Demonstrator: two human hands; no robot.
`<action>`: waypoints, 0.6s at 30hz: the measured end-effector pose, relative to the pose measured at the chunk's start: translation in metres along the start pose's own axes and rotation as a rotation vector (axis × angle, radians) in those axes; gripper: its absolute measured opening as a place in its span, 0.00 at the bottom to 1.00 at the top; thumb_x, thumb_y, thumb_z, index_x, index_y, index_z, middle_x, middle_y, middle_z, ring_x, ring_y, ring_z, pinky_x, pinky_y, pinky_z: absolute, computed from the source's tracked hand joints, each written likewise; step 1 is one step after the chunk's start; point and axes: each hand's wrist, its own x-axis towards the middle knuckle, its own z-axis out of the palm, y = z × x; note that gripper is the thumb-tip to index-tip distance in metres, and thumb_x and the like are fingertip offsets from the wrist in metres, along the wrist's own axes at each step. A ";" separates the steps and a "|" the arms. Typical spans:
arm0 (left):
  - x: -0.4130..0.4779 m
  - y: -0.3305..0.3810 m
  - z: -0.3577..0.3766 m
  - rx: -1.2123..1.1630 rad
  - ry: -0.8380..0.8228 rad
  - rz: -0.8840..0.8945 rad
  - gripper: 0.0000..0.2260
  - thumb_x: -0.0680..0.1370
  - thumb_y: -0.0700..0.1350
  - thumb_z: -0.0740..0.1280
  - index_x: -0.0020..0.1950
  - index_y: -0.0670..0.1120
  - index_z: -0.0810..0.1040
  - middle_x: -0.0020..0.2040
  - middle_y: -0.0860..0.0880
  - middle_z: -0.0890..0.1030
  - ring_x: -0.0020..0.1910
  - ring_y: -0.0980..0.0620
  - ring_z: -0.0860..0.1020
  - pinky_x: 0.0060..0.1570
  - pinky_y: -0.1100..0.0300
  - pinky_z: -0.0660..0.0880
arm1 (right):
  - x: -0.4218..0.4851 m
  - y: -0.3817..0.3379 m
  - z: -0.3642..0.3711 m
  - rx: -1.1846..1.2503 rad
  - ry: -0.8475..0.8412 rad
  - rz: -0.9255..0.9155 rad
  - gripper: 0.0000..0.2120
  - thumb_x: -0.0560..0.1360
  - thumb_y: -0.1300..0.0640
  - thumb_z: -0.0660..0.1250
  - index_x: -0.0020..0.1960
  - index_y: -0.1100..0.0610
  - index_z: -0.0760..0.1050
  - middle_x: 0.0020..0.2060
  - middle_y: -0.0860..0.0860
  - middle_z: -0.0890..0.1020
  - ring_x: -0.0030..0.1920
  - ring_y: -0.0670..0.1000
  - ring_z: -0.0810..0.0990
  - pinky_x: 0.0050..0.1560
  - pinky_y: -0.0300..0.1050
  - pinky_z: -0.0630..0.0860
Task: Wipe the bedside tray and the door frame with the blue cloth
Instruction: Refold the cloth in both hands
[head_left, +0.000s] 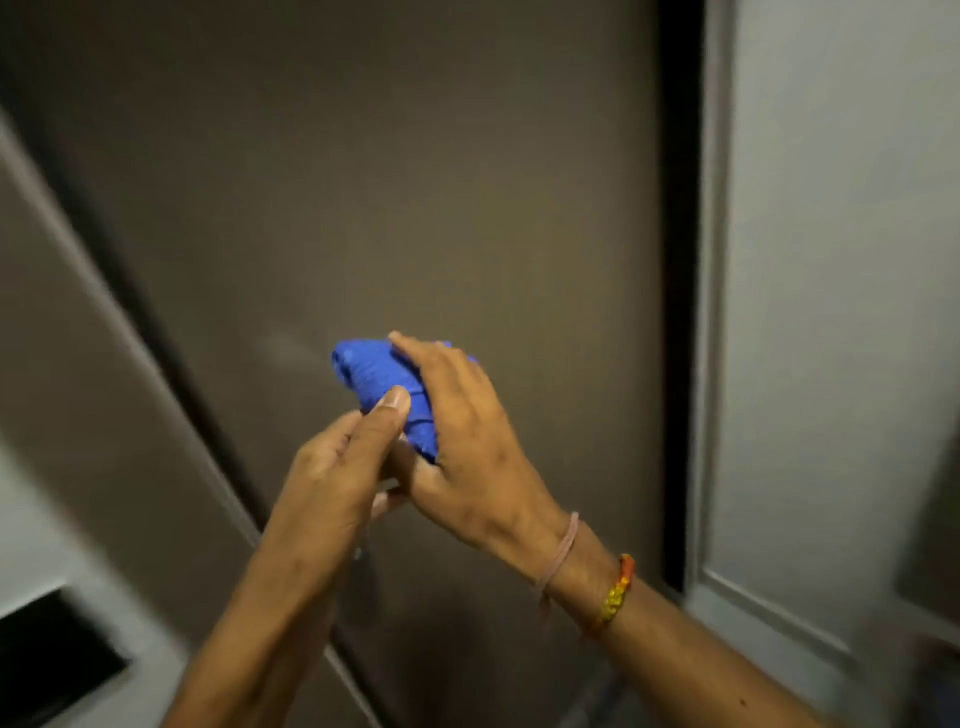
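The one brown door (389, 182) fills most of what I see, with its dark frame strip (678, 260) running down the right edge and a pale panelled wall (831, 260) beyond it; a second slanted frame edge (124, 332) shows at the left. No bedside tray is in view, so I cannot tell whether that part is done. I judge the door frame still lies ahead of me, since the cloth is off every surface and bunched in my hands. My two hands meet in front of the door: my right hand (467, 447) is curled over the one blue cloth (379, 379), fingers wrapped across its top, while my left hand (337, 467) pinches the cloth's near side with the thumb pressed against it. It looks as though I am folding or regathering it before wiping. Smallest of all, I count two bands on my right wrist: one thin pink band (561, 551) and one orange-yellow woven bracelet (618, 587).
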 end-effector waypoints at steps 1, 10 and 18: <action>0.002 -0.016 0.026 -0.009 -0.078 -0.066 0.12 0.67 0.57 0.67 0.30 0.50 0.81 0.29 0.54 0.82 0.33 0.59 0.81 0.35 0.63 0.78 | -0.025 0.018 -0.024 -0.073 -0.024 0.064 0.27 0.73 0.57 0.66 0.68 0.65 0.64 0.64 0.60 0.73 0.65 0.56 0.70 0.71 0.49 0.62; -0.004 -0.135 0.243 0.077 -0.568 -0.438 0.08 0.77 0.37 0.63 0.41 0.41 0.80 0.22 0.51 0.79 0.23 0.57 0.76 0.25 0.65 0.76 | -0.209 0.129 -0.197 -0.158 -0.197 0.742 0.43 0.71 0.49 0.72 0.75 0.54 0.48 0.73 0.52 0.60 0.72 0.50 0.59 0.73 0.47 0.59; 0.012 -0.243 0.506 0.045 -0.751 -0.919 0.12 0.74 0.49 0.67 0.36 0.42 0.80 0.25 0.49 0.83 0.25 0.52 0.82 0.24 0.59 0.79 | -0.353 0.275 -0.335 -0.261 -0.173 1.061 0.50 0.68 0.42 0.72 0.74 0.47 0.39 0.75 0.45 0.46 0.75 0.46 0.44 0.76 0.46 0.45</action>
